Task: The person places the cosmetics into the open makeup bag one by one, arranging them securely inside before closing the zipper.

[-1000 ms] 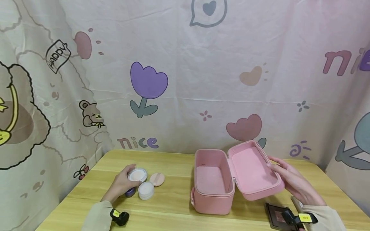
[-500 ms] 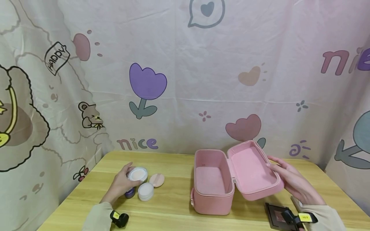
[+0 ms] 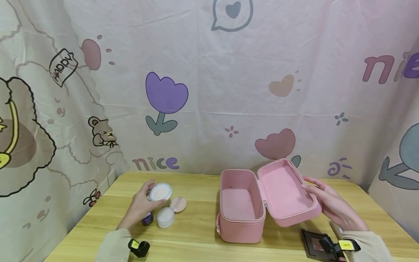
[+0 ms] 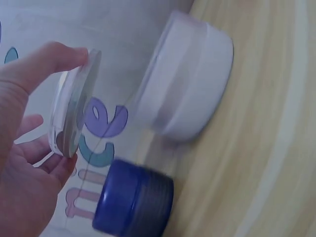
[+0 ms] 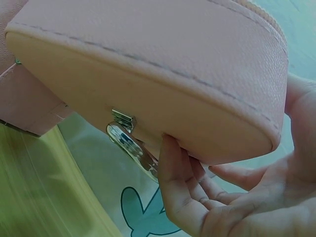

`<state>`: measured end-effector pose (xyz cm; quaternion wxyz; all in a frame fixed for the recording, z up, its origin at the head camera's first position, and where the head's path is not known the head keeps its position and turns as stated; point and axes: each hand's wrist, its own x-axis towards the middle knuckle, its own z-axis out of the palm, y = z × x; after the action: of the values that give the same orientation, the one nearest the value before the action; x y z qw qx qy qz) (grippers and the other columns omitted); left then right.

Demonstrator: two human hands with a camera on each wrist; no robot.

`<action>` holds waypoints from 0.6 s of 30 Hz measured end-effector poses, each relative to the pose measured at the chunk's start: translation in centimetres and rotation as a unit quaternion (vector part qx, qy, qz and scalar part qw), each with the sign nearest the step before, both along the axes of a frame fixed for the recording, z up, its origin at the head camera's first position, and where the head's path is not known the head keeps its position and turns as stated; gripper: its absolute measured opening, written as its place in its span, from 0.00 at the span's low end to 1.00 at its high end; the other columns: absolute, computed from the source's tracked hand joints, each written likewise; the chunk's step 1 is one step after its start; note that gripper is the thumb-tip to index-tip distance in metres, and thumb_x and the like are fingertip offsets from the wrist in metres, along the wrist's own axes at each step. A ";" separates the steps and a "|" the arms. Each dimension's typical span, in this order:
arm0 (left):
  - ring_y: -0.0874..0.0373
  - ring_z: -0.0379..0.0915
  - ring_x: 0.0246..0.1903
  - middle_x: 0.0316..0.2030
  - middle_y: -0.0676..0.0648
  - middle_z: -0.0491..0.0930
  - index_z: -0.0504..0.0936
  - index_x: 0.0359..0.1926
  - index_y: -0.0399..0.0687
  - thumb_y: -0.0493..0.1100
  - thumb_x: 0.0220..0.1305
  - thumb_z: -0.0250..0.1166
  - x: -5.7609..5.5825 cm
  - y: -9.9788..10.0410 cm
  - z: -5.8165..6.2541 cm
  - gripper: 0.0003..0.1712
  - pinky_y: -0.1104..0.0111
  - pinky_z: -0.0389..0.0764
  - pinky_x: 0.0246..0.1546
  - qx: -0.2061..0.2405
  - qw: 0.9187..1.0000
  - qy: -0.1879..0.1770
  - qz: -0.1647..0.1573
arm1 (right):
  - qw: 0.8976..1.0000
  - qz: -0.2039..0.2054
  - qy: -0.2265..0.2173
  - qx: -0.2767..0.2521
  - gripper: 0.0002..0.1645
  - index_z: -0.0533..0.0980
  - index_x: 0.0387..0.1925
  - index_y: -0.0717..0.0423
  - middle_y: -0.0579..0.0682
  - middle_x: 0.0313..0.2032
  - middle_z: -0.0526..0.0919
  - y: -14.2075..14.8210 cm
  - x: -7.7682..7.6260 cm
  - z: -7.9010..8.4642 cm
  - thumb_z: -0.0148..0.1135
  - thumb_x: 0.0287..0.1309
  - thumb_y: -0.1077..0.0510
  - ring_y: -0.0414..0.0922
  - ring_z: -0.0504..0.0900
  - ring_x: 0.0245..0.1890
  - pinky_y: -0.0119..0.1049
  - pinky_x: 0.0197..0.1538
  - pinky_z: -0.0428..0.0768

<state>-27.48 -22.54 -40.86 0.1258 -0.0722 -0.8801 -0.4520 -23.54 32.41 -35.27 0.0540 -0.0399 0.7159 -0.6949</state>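
Note:
My left hand point(image 3: 139, 204) holds a flat, round white compact point(image 3: 160, 191) between thumb and fingers. In the left wrist view the compact point(image 4: 74, 103) is edge-on, lifted off the table. Below it stand a white round jar point(image 3: 165, 217) and a small dark blue jar point(image 3: 148, 219); a peach powder puff point(image 3: 178, 205) lies beside the white jar. At the right, my right hand point(image 3: 337, 209) grips the outer edge of the lid point(image 3: 288, 189) of a pink cosmetic case point(image 3: 242, 231). The lid is swung open to the right, and the case's visible inside is bare.
A dark makeup palette point(image 3: 315, 244) lies near the front right, partly hidden by the right wrist camera point(image 3: 330, 245). A printed curtain point(image 3: 203, 91) hangs behind the wooden table point(image 3: 193, 247). A metal clasp point(image 5: 126, 136) shows on the lid in the right wrist view.
My left hand has raised the compact and shifted it slightly right and away from the white jar and blue jar. The right hand and the lid have stayed in place.

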 end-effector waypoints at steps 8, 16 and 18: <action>0.34 0.66 0.58 0.60 0.29 0.69 0.60 0.68 0.33 0.40 0.45 0.78 -0.3 2.2 -0.3 0.52 0.45 0.67 0.58 0.009 0.999 0.015 -0.029 | 0.999 0.015 0.017 -0.026 0.13 0.68 0.53 0.59 0.48 0.43 0.77 0.7 0.1 0.3 0.49 0.70 0.59 0.41 0.80 0.39 0.37 0.41 0.81; 0.36 0.66 0.59 0.59 0.32 0.71 0.63 0.67 0.35 0.40 0.44 0.78 -0.6 4.1 -0.7 0.50 0.46 0.65 0.60 0.025 0.998 0.012 -0.063 | 1.000 0.012 0.001 -0.025 0.17 0.66 0.56 0.61 0.48 0.44 0.76 1.1 0.2 0.3 0.49 0.70 0.59 0.42 0.79 0.41 0.38 0.43 0.81; 0.36 0.66 0.59 0.59 0.33 0.71 0.64 0.67 0.36 0.40 0.44 0.78 -0.5 4.5 -0.6 0.50 0.46 0.65 0.60 0.029 0.997 0.011 -0.070 | 1.000 0.011 0.001 -0.025 0.18 0.64 0.57 0.62 0.49 0.44 0.76 0.9 0.2 0.3 0.49 0.70 0.58 0.42 0.79 0.41 0.38 0.43 0.81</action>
<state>-28.02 -18.04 -41.50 0.1056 -0.1347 -0.8582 -0.4839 -23.34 33.35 -34.96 0.0592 -0.0498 0.6977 -0.7122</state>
